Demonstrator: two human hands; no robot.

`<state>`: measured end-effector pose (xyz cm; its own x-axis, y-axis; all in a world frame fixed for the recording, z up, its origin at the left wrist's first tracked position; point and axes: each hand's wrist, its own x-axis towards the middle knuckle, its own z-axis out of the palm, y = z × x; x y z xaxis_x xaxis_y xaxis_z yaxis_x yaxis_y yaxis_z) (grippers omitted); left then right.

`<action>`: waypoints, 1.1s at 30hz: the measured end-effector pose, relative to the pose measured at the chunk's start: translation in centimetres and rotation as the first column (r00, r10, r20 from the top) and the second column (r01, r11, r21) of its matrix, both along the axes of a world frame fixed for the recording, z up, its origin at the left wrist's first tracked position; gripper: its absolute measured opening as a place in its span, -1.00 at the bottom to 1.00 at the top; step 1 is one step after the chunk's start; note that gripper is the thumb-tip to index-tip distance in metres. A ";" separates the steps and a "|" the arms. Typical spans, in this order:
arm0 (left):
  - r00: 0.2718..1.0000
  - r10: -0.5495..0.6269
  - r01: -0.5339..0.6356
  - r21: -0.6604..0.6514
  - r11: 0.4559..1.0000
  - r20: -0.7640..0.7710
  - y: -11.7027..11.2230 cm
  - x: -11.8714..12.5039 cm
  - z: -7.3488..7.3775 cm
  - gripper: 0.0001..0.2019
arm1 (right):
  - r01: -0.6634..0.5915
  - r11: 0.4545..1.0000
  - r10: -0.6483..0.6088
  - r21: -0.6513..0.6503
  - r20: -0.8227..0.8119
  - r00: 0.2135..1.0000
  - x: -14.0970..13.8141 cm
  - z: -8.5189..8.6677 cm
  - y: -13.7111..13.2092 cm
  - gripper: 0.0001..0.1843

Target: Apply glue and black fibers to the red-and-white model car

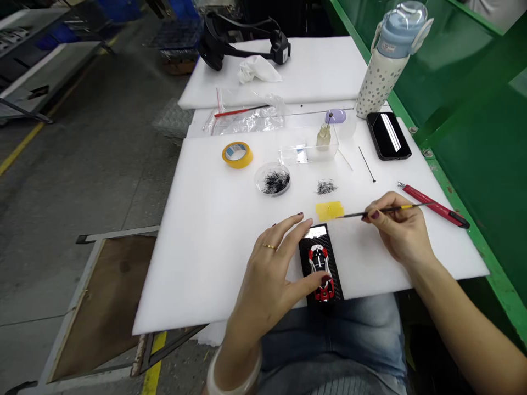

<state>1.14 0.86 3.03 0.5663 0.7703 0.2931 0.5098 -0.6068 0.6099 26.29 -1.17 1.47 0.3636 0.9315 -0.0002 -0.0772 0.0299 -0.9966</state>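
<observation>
My left hand (275,274) rests on the white foam sheet (206,258) and steadies a small red and white model car (321,267) on a black carbon-pattern base; the thumb touches the car's front. My right hand (397,227) pinches a thin black tool with a yellow band (381,210). Its tip reaches a yellow patch of tape (330,210) just beyond the car. A small heap of tiny black parts (326,187) lies behind the patch.
A clear dish of black parts (272,180), a yellow tape roll (237,154), a clear box with a small bottle (323,138), a black pin (366,164), a red knife (434,205), a phone (388,135) and a dotted flask (389,60) stand around. A headset (242,41) lies at the back.
</observation>
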 end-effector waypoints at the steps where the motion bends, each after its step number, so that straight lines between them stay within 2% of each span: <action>1: 0.998 -0.040 0.039 -0.012 0.999 -0.055 -0.2 -0.6 -0.3 -0.28 | -0.007 1.000 0.008 -0.022 0.042 0.999 0.5 -0.2 0.4 -0.61; 5: 0.964 -0.172 0.165 -0.052 0.985 -0.204 -1.1 -2.0 -1.4 0.17 | -0.003 0.999 0.008 -0.034 0.149 0.989 1.0 -0.4 1.5 -0.58; 9: 0.925 -0.199 0.207 -0.009 0.978 -0.325 -1.6 -1.8 -2.3 0.34 | 0.005 1.000 -0.001 -0.023 0.166 0.986 0.2 0.0 2.0 -0.57; 16: 0.916 -0.160 0.195 0.059 0.979 -0.368 -1.6 -1.2 -2.4 0.16 | 0.042 0.997 -0.028 -0.057 0.228 0.973 -0.4 0.1 2.2 -0.71; 24: 0.931 -0.141 0.171 0.060 0.984 -0.337 -1.8 -1.3 -2.5 0.04 | 0.031 0.999 -0.032 0.009 0.239 0.970 -0.4 -0.5 2.4 -0.68; 28: 0.935 -0.141 0.173 0.073 0.982 -0.326 -1.7 -1.2 -2.4 0.08 | 0.001 0.999 -0.011 0.043 0.227 0.974 0.1 -1.0 2.7 -0.66; 30: 0.947 -0.142 0.167 0.067 0.984 -0.287 -1.7 -1.4 -2.5 0.11 | -0.005 0.998 -0.008 0.065 0.202 0.979 0.3 -1.1 2.6 -0.69; 33: 0.982 -0.136 0.140 0.018 0.990 -0.129 -1.7 -1.6 -2.6 0.07 | 0.012 0.992 -0.024 0.127 0.100 0.995 0.0 -0.8 1.8 -0.72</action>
<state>-0.42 -0.87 0.41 0.7003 0.6751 0.2319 0.4923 -0.6920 0.5280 26.30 0.67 0.67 0.3726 0.9150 0.1547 0.0251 0.1567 -0.9873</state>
